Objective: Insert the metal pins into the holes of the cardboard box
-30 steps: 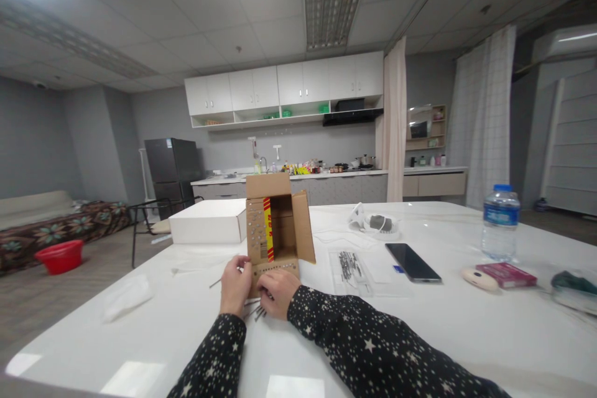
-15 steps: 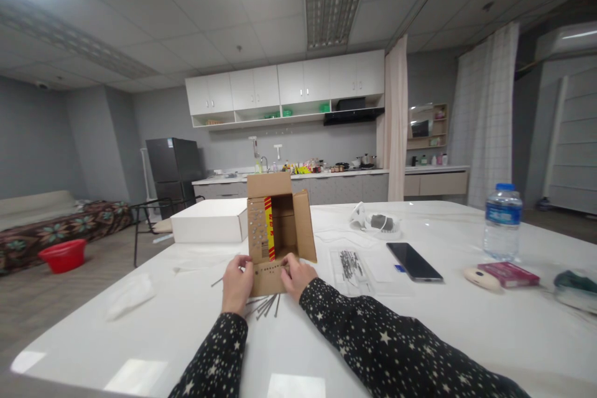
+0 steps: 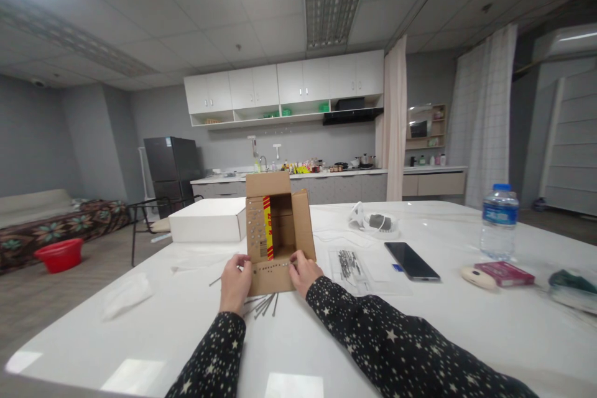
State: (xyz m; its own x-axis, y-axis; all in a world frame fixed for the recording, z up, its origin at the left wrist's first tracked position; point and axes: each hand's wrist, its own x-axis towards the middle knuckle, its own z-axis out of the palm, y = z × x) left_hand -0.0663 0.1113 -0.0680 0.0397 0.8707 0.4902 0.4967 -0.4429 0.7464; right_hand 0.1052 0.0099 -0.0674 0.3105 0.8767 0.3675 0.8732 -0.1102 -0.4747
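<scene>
A small cardboard box [image 3: 282,224] stands open on the table, its mouth facing me and its front flap [image 3: 270,280] hanging down towards me. Along that flap runs a row of small dark and light dots, too small to make out. My left hand [image 3: 234,283] is closed on the flap's left edge. At the right end of the row my right hand [image 3: 304,272] has thumb and finger pinched together against the cardboard; whatever is between them is hidden. Several long nails [image 3: 263,306] lie just below the flap. More shiny dots stud the box's left side panel [image 3: 256,227].
Right of the box sits a clear plastic case [image 3: 349,267] of small metal pieces, then a phone [image 3: 412,260], a water bottle [image 3: 500,221] and a maroon box [image 3: 507,273]. A white box [image 3: 208,221] stands behind left; a crumpled white bag [image 3: 127,297] lies left.
My right hand has slid a little to the right along the flap, uncovering more of the row of dots. My left hand stays at the left edge.
</scene>
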